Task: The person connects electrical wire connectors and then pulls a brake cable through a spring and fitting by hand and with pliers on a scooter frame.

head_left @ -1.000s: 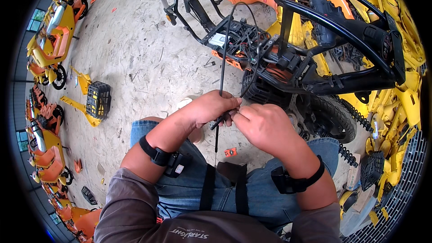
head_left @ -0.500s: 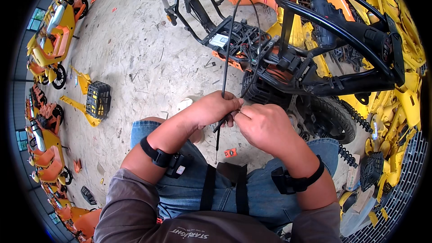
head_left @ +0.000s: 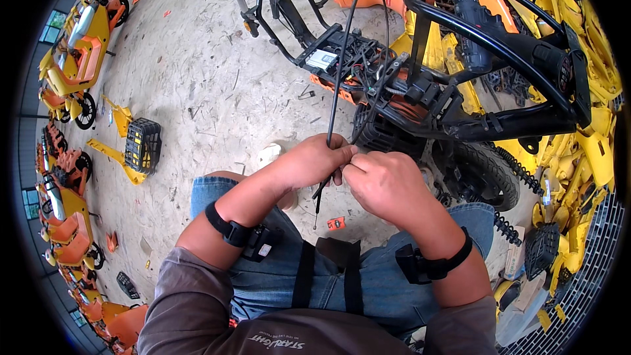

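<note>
A thin black cable (head_left: 340,72) rises from my hands in a tall narrow loop. My left hand (head_left: 322,161) is closed around it, and the tip of the cable, with a bare metal end, hangs below that hand. Right beside it, my right hand (head_left: 384,183) pinches at the cable, thumb and fingers meeting those of the left; exactly what lies between its fingertips is hidden. Beyond my hands lies a stripped black scooter frame (head_left: 473,128) with exposed wiring and a small white-labelled box (head_left: 321,60) on it.
A cordless drill (head_left: 467,20) rests in the frame's tubes. Yellow panels (head_left: 578,171) are heaped on the right. At left on the concrete floor sit a black basket (head_left: 142,146) and yellow parts. Scooters (head_left: 82,59) line the far left. Near my knees lies a small orange piece (head_left: 336,223).
The cable loop has shifted up and to the right, and its lower end has drawn up slightly toward my left hand. Both hands stay nearly in place.
</note>
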The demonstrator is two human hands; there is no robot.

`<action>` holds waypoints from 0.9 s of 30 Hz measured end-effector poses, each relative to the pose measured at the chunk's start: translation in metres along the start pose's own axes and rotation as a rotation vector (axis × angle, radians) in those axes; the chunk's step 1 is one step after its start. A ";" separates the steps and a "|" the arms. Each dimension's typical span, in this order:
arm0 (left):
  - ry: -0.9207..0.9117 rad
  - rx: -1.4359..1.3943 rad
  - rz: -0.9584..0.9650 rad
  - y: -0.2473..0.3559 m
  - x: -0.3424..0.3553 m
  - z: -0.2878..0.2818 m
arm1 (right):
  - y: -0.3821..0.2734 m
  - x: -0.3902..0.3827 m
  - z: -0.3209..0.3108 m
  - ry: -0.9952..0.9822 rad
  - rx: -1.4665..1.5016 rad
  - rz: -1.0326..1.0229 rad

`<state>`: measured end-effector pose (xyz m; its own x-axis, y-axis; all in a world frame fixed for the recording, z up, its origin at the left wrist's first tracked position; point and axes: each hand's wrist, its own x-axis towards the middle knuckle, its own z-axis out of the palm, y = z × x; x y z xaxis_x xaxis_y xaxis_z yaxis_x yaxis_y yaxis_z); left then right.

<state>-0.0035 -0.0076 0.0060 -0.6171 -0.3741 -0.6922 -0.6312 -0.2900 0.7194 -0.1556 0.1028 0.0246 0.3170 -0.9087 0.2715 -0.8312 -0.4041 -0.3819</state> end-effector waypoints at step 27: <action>0.050 0.117 0.135 0.000 -0.007 0.007 | 0.004 0.000 -0.001 -0.069 0.047 0.060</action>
<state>-0.0027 0.0005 0.0106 -0.6772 -0.4470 -0.5844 -0.5966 -0.1313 0.7918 -0.1596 0.1012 0.0235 0.2990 -0.9360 0.1859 -0.8279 -0.3513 -0.4372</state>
